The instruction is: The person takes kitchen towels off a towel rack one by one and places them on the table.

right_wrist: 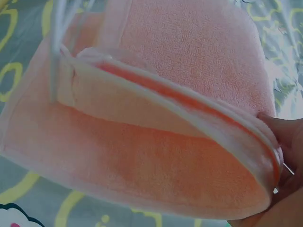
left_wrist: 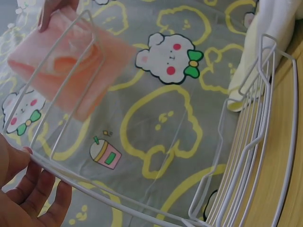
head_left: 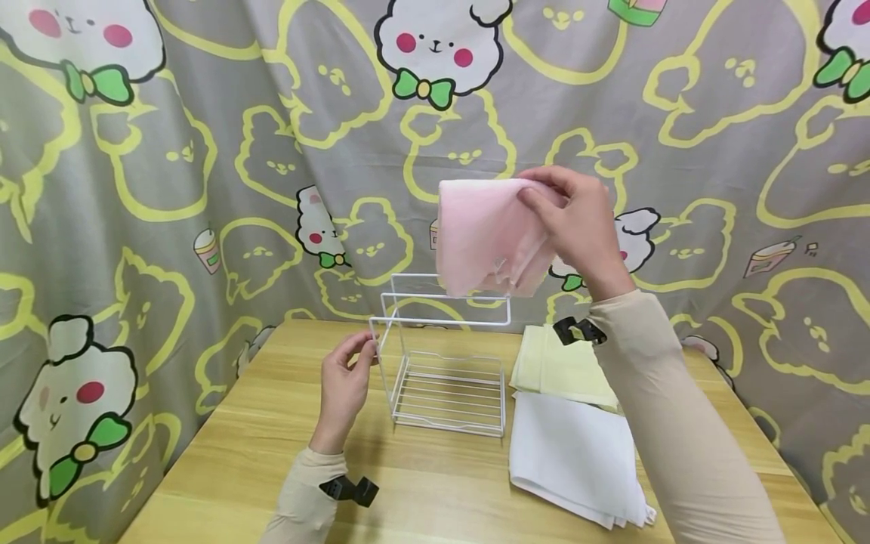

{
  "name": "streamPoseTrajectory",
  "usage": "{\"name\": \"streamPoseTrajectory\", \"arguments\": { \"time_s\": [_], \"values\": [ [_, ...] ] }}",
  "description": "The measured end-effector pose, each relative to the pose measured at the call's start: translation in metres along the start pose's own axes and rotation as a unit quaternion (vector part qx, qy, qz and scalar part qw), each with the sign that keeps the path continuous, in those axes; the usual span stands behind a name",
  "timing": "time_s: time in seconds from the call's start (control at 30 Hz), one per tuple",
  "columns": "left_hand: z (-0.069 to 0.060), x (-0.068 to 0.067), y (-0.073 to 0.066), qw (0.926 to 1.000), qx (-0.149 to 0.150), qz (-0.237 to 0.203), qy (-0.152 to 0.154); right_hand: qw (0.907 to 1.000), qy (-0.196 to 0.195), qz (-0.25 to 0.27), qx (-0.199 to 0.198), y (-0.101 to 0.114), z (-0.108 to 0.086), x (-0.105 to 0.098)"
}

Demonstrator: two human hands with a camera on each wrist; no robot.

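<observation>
My right hand (head_left: 578, 223) pinches a folded pink towel (head_left: 485, 230) by its upper right corner. The towel hangs above a white wire rack (head_left: 445, 431), level with the rack's top bars and above them. In the right wrist view the towel's terry folds (right_wrist: 189, 52) fill most of the frame, and a rack bar crosses in front at the left. My left hand (head_left: 347, 385) holds the upright at the rack's left side between thumb and fingers, as the left wrist view also shows with the fingers (left_wrist: 40, 189) on the wire.
A folded yellow towel (head_left: 567, 370) lies right of the rack on the wooden table (head_left: 258, 446). In front of it lies a folded white towel (head_left: 574, 457). A patterned curtain (head_left: 272, 189) hangs close behind the table.
</observation>
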State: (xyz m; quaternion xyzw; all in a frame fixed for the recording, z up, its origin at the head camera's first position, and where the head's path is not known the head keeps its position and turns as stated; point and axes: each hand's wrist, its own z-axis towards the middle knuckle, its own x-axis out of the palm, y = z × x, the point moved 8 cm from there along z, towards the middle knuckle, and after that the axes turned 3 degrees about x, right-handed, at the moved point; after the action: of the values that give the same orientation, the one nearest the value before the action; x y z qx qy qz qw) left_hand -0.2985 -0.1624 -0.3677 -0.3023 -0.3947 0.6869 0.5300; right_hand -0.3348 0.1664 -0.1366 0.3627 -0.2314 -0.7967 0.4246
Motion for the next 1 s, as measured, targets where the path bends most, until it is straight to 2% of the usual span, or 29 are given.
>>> {"name": "streamPoseTrajectory", "arguments": {
  "time_s": [0.2, 0.33, 0.63, 1.0],
  "values": [
    [0.001, 0.000, -0.001, 1.0000, 0.004, -0.002, -0.002, 0.9997, -0.022, -0.005, 0.011, 0.002, -0.003, -0.024],
    [0.000, 0.000, 0.000, 1.0000, 0.004, 0.003, 0.001, 0.9992, -0.035, -0.003, 0.021, -0.007, -0.007, -0.038],
    [-0.002, -0.001, 0.001, 1.0000, 0.001, -0.004, -0.004, 0.9972, -0.064, 0.008, 0.039, -0.034, -0.020, -0.073],
    [-0.001, 0.001, 0.000, 1.0000, 0.006, 0.000, -0.003, 0.9932, -0.052, -0.020, 0.102, -0.081, -0.057, -0.110]
  ]
}}
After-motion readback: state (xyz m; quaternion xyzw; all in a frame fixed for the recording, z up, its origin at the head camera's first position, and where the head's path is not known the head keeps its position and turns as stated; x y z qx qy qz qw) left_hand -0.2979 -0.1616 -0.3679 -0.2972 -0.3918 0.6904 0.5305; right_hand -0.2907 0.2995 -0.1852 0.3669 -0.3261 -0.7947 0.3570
